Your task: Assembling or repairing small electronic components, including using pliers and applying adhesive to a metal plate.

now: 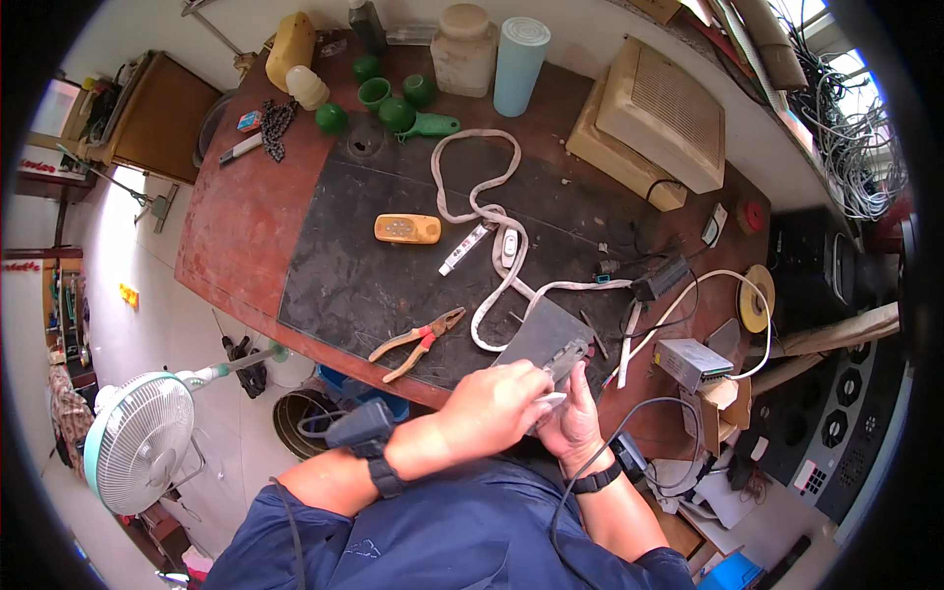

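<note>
My left hand (495,405) is closed, its fingers pinching a small white piece (553,398) whose kind I cannot make out. Close beside it, my right hand (573,425) is curled with its thumb up, steadying a grey flat metal piece (549,332) with a metal fitting (567,360) at its near end. My fingers partly hide that end. Left of the hands, on the black mat, lie pliers (421,341) with orange-red handles, jaws pointing away. Farther off are an orange-yellow handheld case (406,228), a white printed strip (464,250) and a white switch (509,248).
A pale fabric-covered cord (477,177) loops across the mat (334,256). Green cups (375,93), a jar (463,51) and a light-blue tumbler (521,67) stand at the back. On the right are a beige box (654,113), a power supply (692,362) and loose cables. A fan (146,442) stands left.
</note>
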Demonstrator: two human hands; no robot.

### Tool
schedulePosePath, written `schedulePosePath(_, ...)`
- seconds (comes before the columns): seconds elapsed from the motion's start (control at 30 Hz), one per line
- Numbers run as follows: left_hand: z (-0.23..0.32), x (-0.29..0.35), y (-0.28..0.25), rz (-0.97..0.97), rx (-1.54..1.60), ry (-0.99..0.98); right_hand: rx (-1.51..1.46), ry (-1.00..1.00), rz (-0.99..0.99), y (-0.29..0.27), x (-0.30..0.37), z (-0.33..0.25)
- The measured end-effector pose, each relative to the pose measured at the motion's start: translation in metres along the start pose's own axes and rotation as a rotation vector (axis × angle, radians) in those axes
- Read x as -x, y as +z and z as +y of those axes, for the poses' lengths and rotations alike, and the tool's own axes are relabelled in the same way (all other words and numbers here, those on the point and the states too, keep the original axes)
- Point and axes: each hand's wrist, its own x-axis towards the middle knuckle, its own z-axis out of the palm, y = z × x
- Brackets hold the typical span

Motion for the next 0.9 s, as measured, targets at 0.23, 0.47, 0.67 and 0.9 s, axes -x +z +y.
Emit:
schedulePosePath(0.23, -0.003, 0.008, 0.034, 0.022, -0.248, -0.038, 0.125, -0.005, 0.007, -0.022, 0.006, 0.009)
schedulePosePath(0.47, 0.003, -0.006, 0.013, 0.186, 0.112, -0.051, 0.135, -0.12, 0.084, -0.028, 0.015, -0.001)
schedulePosePath(0.67, -0.075, -0.032, -0.015, 0.388, -0.199, -0.15, 0.133, -0.189, 0.106, -0.028, 0.029, -0.022)
schedulePosePath(0.9, -0.118, -0.059, -0.04, 0.359, -0.71, -0.32, 0.123, -0.23, 0.144, -0.047, 0.049, -0.034)
